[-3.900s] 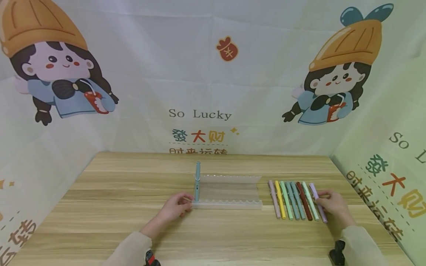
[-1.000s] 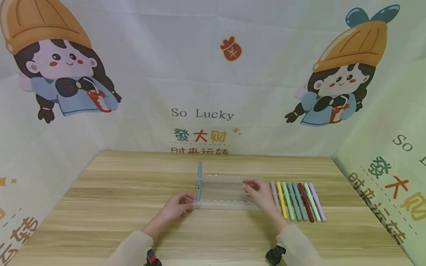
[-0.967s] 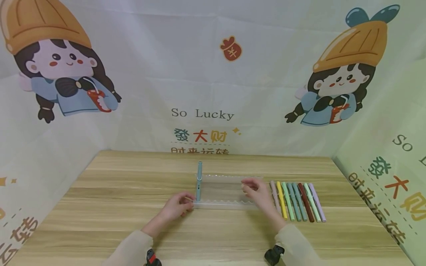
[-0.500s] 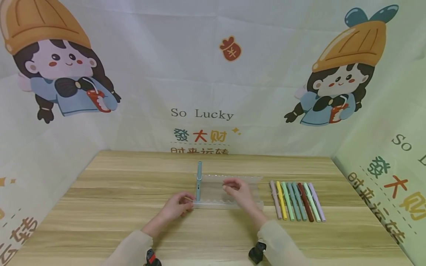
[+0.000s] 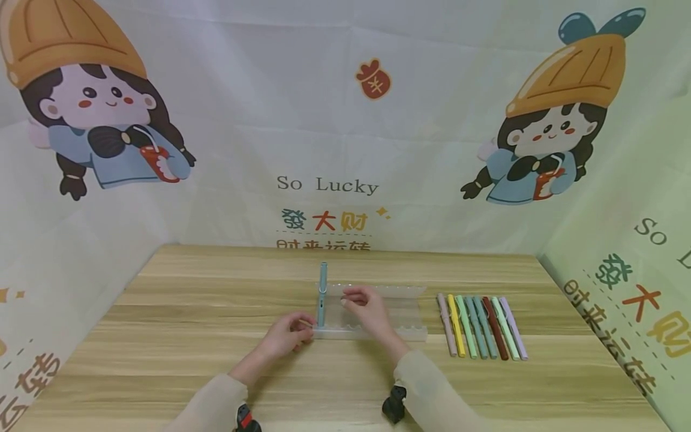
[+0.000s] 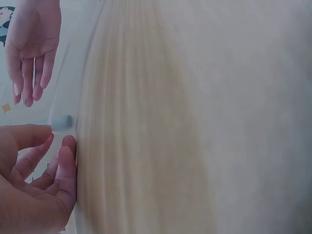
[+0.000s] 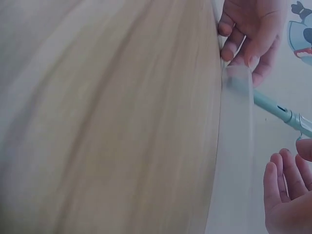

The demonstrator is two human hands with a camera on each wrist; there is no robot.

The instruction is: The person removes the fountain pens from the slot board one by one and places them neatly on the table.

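A clear plastic pen rack [image 5: 410, 333] with scalloped edges lies on the table. One teal-blue pen [image 5: 322, 300] rests across its left end, clip facing up. My left hand [image 5: 288, 333] holds the rack's left front corner with thumb and fingertips, as the right wrist view also shows. My right hand [image 5: 369, 309] hovers over the middle of the rack, to the right of that pen, fingers loosely bent and nothing between them. In the left wrist view, the right hand [image 6: 36, 44] has its fingers extended; the pen's rounded end [image 6: 62, 121] shows just beyond my left fingertips.
To the right of the rack, several capped pens lie side by side in a row, from a mauve pen [image 5: 445, 324] through yellow, green, blue and a dark red pen [image 5: 495, 327] to a lilac pen [image 5: 514, 329]. A printed cloth [image 5: 243, 150] hangs behind the wooden table [image 5: 216, 288].
My right hand has left the lilac pen at the row's right end and travelled left, empty, across the rack towards the teal-blue pen. My left hand has stayed at the rack's corner.
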